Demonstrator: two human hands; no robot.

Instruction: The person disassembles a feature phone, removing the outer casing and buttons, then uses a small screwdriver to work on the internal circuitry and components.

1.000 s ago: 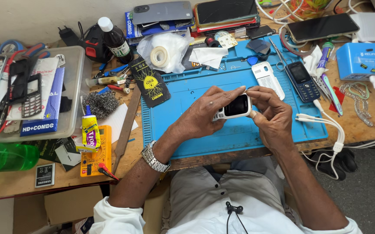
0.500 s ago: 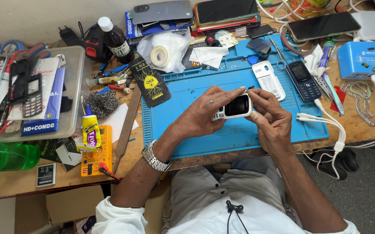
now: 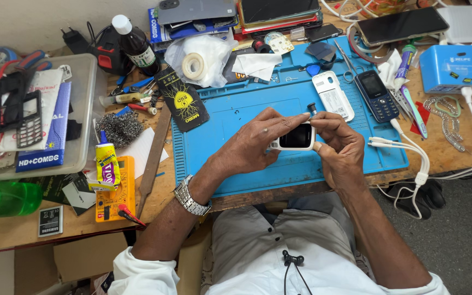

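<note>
Small phone (image 3: 295, 136) between my left hand (image 3: 255, 145) and right hand (image 3: 340, 143): white plastic shell, glossy black screen. Mat (image 3: 236, 117) beneath my hands: matt blue rubbery sheet, ribbed edges. Watch (image 3: 189, 198) on my left wrist: shiny metal links. Steel wool (image 3: 118, 128) left of my hands: rough grey wire. Table (image 3: 454, 155): worn matt wood.

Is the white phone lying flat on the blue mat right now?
No, the white phone is held above the blue mat between the left hand and right hand.
</note>
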